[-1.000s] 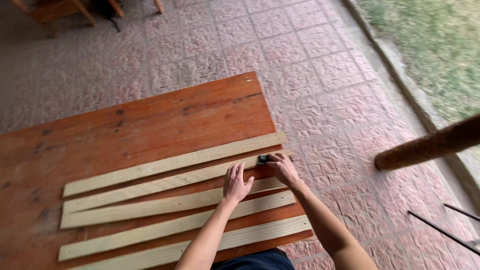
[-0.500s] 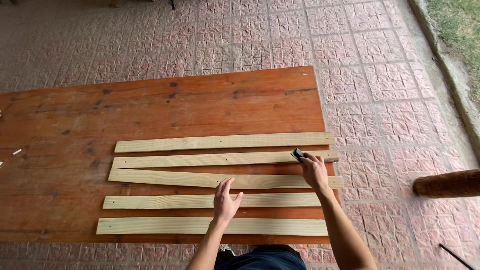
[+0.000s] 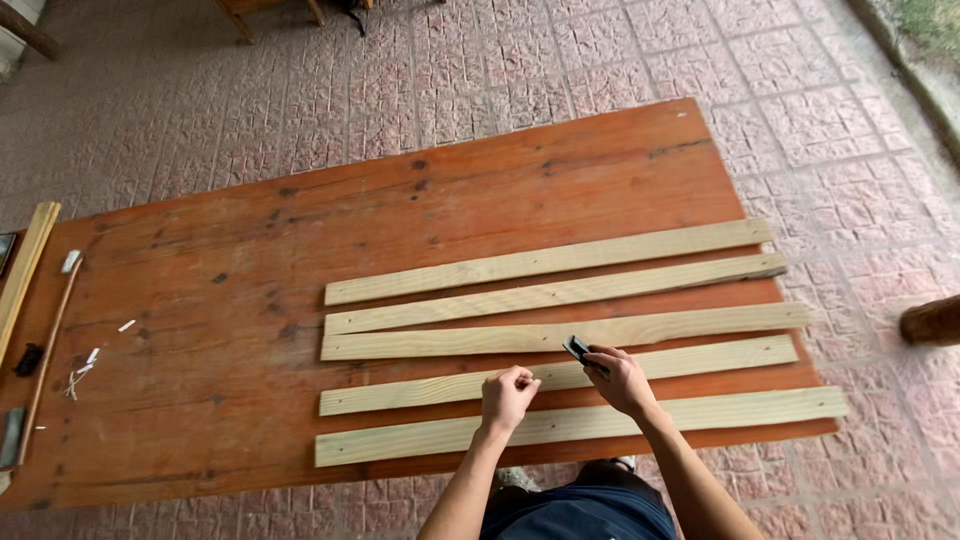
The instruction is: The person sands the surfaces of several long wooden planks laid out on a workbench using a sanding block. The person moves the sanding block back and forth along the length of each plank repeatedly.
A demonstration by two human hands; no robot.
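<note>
From the head view, the right hand [image 3: 622, 383] pinches a small dark tool [image 3: 577, 348] over the fourth of five pale wood slats [image 3: 560, 376] on the orange counter [image 3: 300, 250]. The left hand [image 3: 507, 397] is curled, holding nothing that shows. The slats look light, stiff and long, best lifted near both ends.

The right hand [image 3: 620, 380] holds a small dark tool [image 3: 577, 348] over five wooden slats [image 3: 540, 263].

A reddish wooden bench [image 3: 300, 260] is spanning the frame over pink paving [image 3: 560, 70]. At far left a pale stick [image 3: 25, 265] and thin rod [image 3: 45, 345] are lying beside white scraps [image 3: 85, 365]; a log end [image 3: 930, 320] is showing at right.
</note>
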